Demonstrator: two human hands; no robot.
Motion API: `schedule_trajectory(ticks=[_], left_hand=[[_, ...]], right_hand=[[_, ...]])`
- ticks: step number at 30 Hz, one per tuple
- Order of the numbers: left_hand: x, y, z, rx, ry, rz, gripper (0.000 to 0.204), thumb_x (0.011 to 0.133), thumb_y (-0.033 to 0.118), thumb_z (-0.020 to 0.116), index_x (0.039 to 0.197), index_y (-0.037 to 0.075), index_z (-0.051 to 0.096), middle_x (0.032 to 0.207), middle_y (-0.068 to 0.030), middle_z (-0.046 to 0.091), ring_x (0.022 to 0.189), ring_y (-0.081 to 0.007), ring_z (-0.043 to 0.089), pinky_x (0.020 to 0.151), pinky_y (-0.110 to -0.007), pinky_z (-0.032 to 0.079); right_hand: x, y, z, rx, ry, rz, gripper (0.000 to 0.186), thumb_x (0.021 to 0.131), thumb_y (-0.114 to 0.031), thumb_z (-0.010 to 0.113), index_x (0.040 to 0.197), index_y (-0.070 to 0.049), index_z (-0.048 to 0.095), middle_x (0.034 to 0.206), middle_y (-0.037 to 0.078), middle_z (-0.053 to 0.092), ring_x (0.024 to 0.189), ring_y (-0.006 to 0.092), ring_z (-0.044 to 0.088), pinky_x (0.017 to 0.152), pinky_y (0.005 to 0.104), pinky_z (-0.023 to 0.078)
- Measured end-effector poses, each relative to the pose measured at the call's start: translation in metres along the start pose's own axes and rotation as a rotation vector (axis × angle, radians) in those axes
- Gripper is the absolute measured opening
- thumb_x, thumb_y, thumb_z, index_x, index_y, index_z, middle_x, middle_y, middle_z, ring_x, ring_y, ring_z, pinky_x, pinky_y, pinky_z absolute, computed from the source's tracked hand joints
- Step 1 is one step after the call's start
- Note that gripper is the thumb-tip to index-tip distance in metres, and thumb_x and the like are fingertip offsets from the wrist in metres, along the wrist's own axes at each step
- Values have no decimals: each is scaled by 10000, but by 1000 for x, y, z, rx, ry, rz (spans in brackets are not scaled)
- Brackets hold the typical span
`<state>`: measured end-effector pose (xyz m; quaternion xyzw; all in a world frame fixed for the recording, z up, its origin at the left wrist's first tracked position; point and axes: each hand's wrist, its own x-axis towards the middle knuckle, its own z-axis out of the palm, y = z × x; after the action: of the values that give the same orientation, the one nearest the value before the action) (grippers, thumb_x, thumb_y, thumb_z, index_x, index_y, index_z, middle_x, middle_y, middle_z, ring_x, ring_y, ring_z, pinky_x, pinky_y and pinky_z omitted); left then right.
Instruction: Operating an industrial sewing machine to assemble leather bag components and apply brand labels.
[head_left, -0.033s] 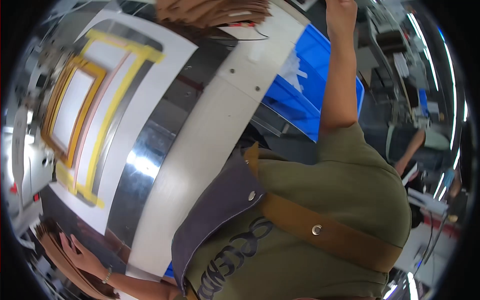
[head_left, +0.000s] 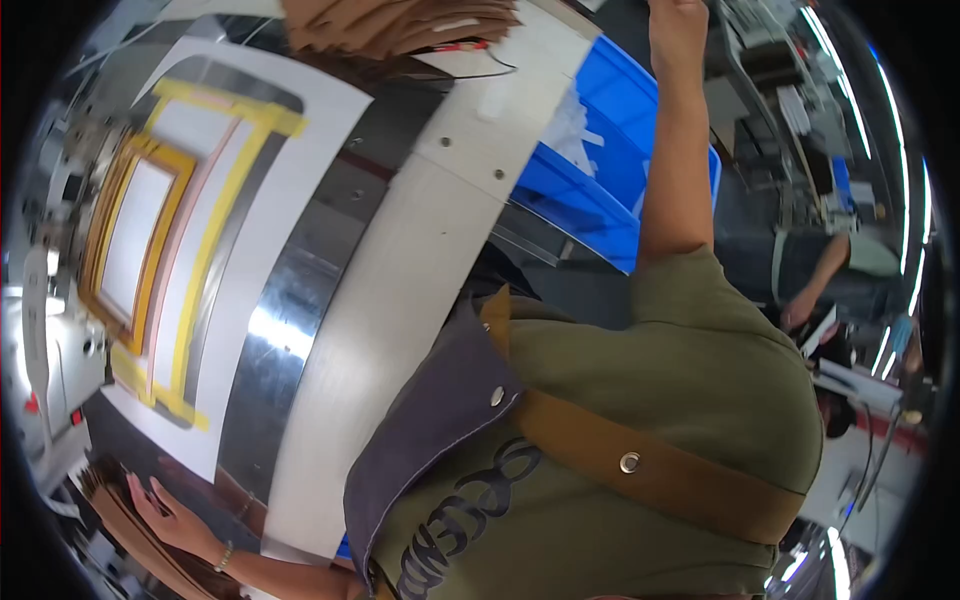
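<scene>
My left hand (head_left: 172, 520) lies at the lower left beside a stack of thin brown pieces (head_left: 140, 545), its fingers stretched and a little apart. It seems to rest against the stack's near side. My right arm reaches up to the top edge, where my right hand (head_left: 682, 12) is cut off; its fingers are out of the picture. Between the arms, a yellow frame (head_left: 178, 215) with a white inside lies beside a white sheet (head_left: 305, 140). Yellow tape strips (head_left: 225, 190) cross the sheet's dark-edged clear plate.
A machine (head_left: 60, 330) stands along the left. Brown pieces (head_left: 390, 22) are piled at the top, with a thin dark cable near them. Right of the pale table (head_left: 385, 270) sits a blue bin (head_left: 610, 95) holding white scraps. Another person's arm (head_left: 825, 280) shows at the far right.
The whole view has shifted slightly, the table and frame sliding a little to the left. Both hands keep nearly the same pose.
</scene>
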<state>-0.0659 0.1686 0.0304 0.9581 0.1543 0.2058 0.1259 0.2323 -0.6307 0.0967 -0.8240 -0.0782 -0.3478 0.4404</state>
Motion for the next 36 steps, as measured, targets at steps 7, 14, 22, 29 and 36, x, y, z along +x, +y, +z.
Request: schedule_trajectory(ticks=[7,14,22,29,36], left_hand=[[8,4,42,329,9,418,394,1122,233,574,1402,-35,648,1511,-186,614,1393,-371,579,1203,-494,443],[3,-10,47,250,-40,314,421,1141,267,538,1405,-45,638,1526,-179,603,1425,-375,553,1209,-497,453],[1,-9,48,142,-36,223,408,1142,231,530,1393,-69,646,1478,-222,629,1372,-383,590,1188,-490,453],[1,-12,45,199,-79,271,449,1156,274,494,1413,-65,637,1513,-219,604,1422,-394,546,1221,-504,426],[1,-17,46,233,-50,289,448,1155,278,497,1407,-64,641,1516,-228,598,1422,-391,549,1219,-508,428]], right_hand=[[-125,165,-109,-497,-318,547,324,1011,-318,680,1188,-78,806,1131,39,802,1029,149,723,875,333,576],[-216,246,-85,-468,-585,1155,333,981,-382,716,1167,-122,806,1141,32,792,979,177,729,851,404,601],[-205,291,-64,-342,-263,1317,520,931,-528,745,1169,-67,789,1108,65,800,954,183,771,784,376,632],[-201,306,-33,-637,-308,1261,539,906,-569,754,1042,-51,819,1005,75,813,871,215,771,761,362,630],[-196,310,-46,-468,-182,1332,307,957,-358,741,1030,-69,816,991,64,817,870,186,771,763,337,620]])
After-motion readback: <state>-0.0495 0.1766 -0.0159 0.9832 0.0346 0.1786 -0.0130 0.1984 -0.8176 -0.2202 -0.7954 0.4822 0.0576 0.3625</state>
